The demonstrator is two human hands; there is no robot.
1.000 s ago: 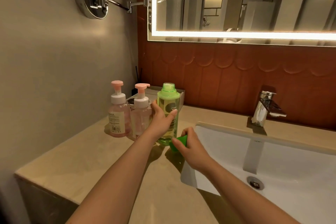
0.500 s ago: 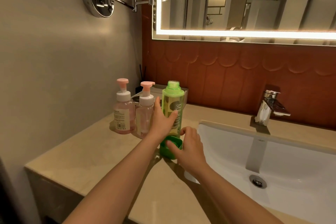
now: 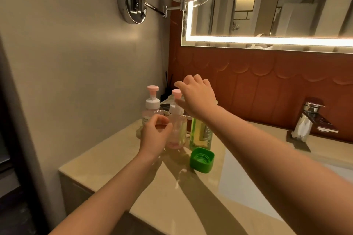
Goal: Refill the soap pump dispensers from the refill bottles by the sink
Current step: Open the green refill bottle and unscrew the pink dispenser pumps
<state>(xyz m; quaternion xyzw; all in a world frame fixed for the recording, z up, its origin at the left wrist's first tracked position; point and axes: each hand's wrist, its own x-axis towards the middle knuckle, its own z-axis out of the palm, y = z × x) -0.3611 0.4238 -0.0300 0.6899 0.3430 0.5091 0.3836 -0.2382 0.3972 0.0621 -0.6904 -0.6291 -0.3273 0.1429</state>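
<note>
Our right hand (image 3: 196, 97) hovers over the nearer pump dispenser (image 3: 176, 131), fingers spread wide. The pink pump head (image 3: 176, 92) sits in the gap between forefinger and thumb, and nothing is gripped. Our left hand (image 3: 155, 135) is low at the left side of that dispenser's clear body with its fingers curled. The fingertips reach the bottle's edge, but we cannot tell whether they hold it or only come near.

A second pump dispenser (image 3: 151, 107) stands just left and a little farther back, close to the wall. The green refill bottle (image 3: 200, 135) stands upright just right of the nearer dispenser, its top hidden behind our right wrist. Its green cap (image 3: 202, 160) lies on the beige counter (image 3: 114, 168) just in front of it, hollow side up. The white sink (image 3: 238, 177) is to the right, and the chrome faucet (image 3: 309, 120) stands at its far side.
</note>
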